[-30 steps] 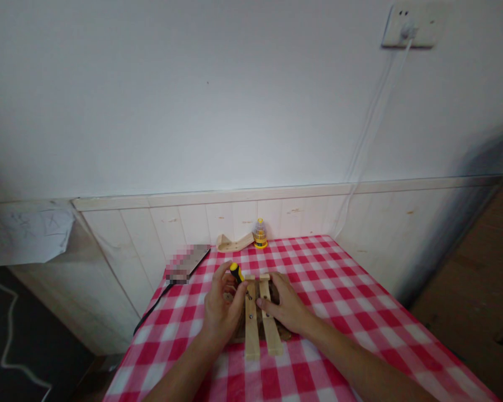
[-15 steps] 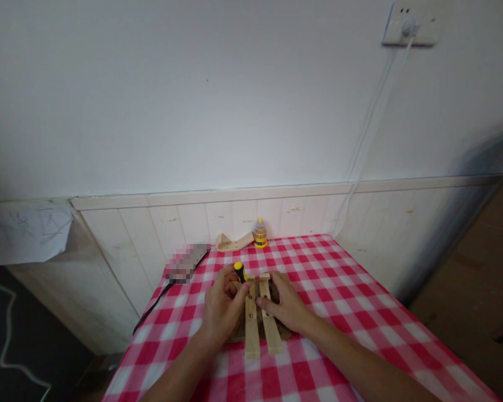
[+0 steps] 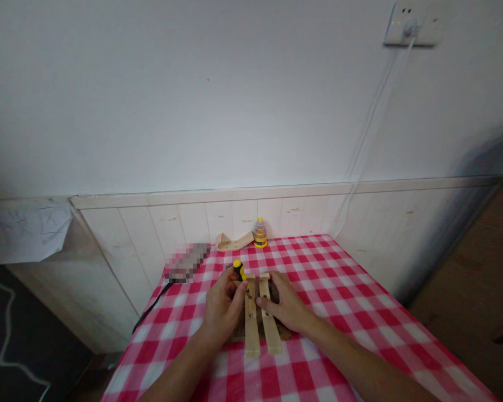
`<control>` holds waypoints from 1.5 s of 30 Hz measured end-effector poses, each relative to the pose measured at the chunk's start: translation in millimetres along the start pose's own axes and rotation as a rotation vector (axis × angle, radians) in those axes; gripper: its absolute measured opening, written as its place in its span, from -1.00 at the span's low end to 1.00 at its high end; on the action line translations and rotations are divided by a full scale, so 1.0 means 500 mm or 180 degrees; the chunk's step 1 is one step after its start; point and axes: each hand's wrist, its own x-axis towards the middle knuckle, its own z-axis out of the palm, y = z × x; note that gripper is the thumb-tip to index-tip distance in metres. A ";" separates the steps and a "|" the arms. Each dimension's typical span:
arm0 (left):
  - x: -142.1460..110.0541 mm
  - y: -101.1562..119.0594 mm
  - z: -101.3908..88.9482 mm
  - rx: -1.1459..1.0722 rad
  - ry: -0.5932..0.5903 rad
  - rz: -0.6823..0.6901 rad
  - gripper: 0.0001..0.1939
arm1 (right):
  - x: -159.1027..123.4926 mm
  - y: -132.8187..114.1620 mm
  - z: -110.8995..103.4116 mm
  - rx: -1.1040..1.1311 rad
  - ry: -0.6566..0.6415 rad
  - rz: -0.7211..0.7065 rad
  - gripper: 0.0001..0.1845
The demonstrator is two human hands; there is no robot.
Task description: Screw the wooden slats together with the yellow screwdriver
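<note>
My left hand (image 3: 223, 304) is closed around a small yellow-and-black screwdriver (image 3: 238, 270), its handle tilted up and its tip at a screw in the left wooden strip (image 3: 252, 338). A second screw shows lower on that strip. My right hand (image 3: 285, 306) grips the right wooden strip (image 3: 274, 338), thumb on top and fingers along its far right side. Both strips lie side by side, lengthwise toward me, over a brown piece (image 3: 237, 335) whose kind I cannot make out.
A red-and-white checked cloth (image 3: 318, 363) covers the table. Toward the back stand a pale wooden piece with raised ends (image 3: 233, 244) and a yellow cone-shaped bit holder (image 3: 260, 234). At the left edge lies a blurred-out flat object (image 3: 188, 265) with a black strap. A white wall (image 3: 235, 111) rises behind.
The screwdriver handle has shifted very slightly up and left in my left hand. My right hand and the strips stay in place.
</note>
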 end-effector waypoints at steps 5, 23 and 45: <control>-0.001 0.006 -0.004 -0.0184 0.0426 -0.0084 -0.69 | -0.001 -0.001 0.001 -0.0046 -0.0020 0.0043 -0.66; -0.026 0.002 -0.004 0.0123 0.0199 0.0318 -0.39 | -0.002 -0.006 0.003 -0.0102 0.0018 -0.0011 -0.69; -0.020 0.005 -0.017 0.0155 0.0074 0.0503 -0.54 | -0.001 -0.012 -0.001 -0.0096 -0.0063 0.0014 -0.68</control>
